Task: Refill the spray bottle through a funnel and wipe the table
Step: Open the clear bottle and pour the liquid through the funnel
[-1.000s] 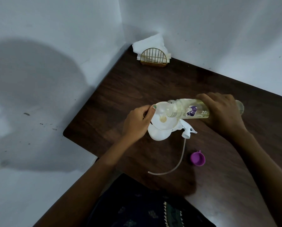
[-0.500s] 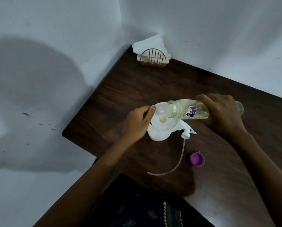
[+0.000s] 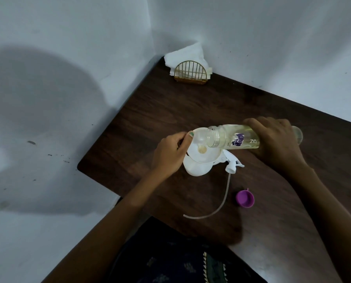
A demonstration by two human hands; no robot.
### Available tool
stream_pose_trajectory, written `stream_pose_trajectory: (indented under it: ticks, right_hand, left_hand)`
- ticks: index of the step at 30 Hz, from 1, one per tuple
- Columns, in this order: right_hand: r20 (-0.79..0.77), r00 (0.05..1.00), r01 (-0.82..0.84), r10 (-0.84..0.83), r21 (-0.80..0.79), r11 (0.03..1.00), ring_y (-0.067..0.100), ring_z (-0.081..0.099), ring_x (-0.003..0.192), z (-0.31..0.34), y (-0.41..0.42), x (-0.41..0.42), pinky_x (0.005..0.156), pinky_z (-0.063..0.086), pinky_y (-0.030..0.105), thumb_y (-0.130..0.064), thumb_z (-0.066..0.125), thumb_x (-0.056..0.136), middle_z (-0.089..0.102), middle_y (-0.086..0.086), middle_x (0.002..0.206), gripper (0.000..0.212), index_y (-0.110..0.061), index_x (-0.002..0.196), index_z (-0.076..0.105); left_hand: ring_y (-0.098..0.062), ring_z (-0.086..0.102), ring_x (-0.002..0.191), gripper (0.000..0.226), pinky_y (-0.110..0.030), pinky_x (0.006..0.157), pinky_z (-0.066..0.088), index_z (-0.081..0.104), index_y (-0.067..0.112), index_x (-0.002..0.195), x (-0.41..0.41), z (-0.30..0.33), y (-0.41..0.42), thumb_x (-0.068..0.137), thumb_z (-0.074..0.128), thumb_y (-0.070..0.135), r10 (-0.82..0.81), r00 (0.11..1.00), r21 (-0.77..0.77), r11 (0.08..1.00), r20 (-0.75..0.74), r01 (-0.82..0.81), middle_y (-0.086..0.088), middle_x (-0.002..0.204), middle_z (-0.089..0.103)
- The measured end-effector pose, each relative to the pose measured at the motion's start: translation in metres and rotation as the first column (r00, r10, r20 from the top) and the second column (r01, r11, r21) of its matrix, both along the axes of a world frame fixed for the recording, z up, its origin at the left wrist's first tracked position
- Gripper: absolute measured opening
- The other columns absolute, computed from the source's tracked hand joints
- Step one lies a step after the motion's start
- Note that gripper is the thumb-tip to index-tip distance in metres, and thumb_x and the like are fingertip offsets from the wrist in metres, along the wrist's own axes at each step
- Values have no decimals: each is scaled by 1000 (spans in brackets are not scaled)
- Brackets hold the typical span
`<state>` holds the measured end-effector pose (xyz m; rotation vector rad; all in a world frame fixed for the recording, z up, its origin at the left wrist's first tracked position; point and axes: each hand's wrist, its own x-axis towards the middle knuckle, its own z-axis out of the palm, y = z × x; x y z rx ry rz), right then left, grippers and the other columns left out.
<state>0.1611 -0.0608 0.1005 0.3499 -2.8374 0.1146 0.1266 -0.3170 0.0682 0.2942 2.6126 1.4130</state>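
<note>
Left hand raised over desk, fingers pinching rim of white funnel. Funnel seated in white spray bottle, bottle largely hidden beneath it. Refill bottle held near horizontal, mouth over funnel, gripped by curled fingers of right hand; base partly obscured. Liquid flow not discernible.

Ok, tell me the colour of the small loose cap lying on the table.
Purple; the small plastic cap shows best in the head view.
</note>
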Motion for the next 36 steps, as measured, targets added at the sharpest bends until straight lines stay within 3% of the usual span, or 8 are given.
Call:
stream_pose_trajectory:
  ticks: [5, 15, 36]
  right_hand:
    - [-1, 1000, 7, -7, -7, 1000, 32, 61, 80, 0, -1, 0, 71, 36, 38, -28, 80, 70, 66, 9, 92, 46, -13, 108, 59]
    - [5, 1000, 5, -5, 0, 1000, 32, 61, 80, -2, 1, 0, 70, 36, 38, -29, 80, 70, 65, 10, 93, 47, -13, 109, 58]
    - [15, 1000, 6, -6, 6, 1000, 32, 61, 81, 2, 0, 1, 72, 37, 40, -28, 80, 68, 66, 11, 95, 51, -12, 111, 57]
  left_hand:
    - [-27, 60, 58, 44, -53, 56, 50, 61, 18, 73, 0, -1, 0, 93, 40, 51, -6, 1000, 5, 1000, 8, 6, 0, 55, 54]
    - [-29, 60, 59, 57, -54, 55, 50, 63, 12, 77, -2, -4, 0, 87, 35, 61, -5, 1000, 10, 1000, 11, 4, -11, 60, 58]
    - [-28, 58, 57, 51, -54, 55, 49, 58, 15, 69, -1, -3, -1, 89, 37, 58, -7, 1000, 10, 1000, 2, 7, -6, 56, 54]
